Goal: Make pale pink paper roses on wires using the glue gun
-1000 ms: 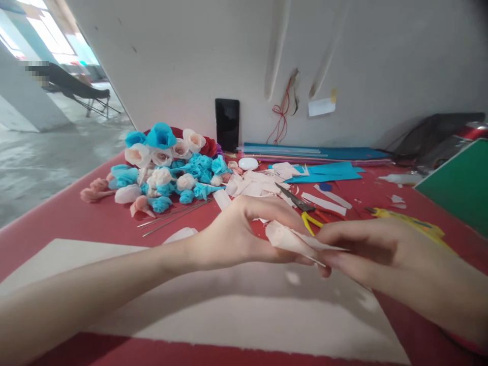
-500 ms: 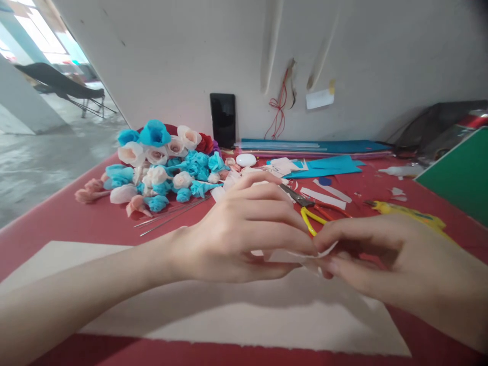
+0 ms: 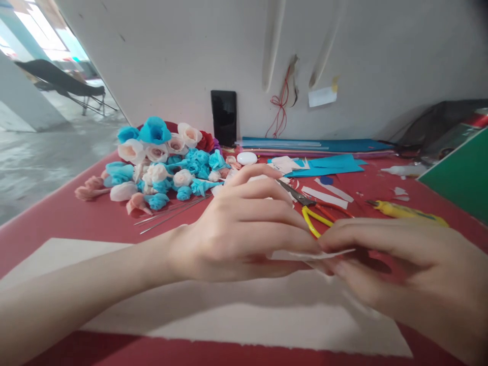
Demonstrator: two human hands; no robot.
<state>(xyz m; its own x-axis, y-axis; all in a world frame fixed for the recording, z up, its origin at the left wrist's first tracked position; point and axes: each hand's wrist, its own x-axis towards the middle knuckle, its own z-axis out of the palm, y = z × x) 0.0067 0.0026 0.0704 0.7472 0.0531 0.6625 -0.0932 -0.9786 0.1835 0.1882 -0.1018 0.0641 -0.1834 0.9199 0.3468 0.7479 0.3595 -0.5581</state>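
A small white paper strip (image 3: 292,255) stretches between my two hands, above a large cream paper sheet (image 3: 244,315) on the red tabletop. My left hand (image 3: 244,234) pinches the strip between thumb and fingers, its back towards me. At the strip's other end, my right hand (image 3: 396,264) grips it with thumb and forefinger, the fingertips of both hands nearly touching. Part of the strip is hidden behind the fingers. Just beyond the hands lie scissors (image 3: 312,203) with yellow and red handles.
Blue, white and pink paper flowers (image 3: 160,162) are heaped at the back left, thin wires (image 3: 171,216) beside them. A phone (image 3: 224,117) leans on the wall. Blue paper (image 3: 328,165), paper scraps (image 3: 324,196), a yellow-handled tool (image 3: 404,211) and a green board (image 3: 461,173) occupy the right.
My right hand has shifted slightly right and turned a little, and the strip's end now sticks out further past its fingers. My left hand stays almost in place.
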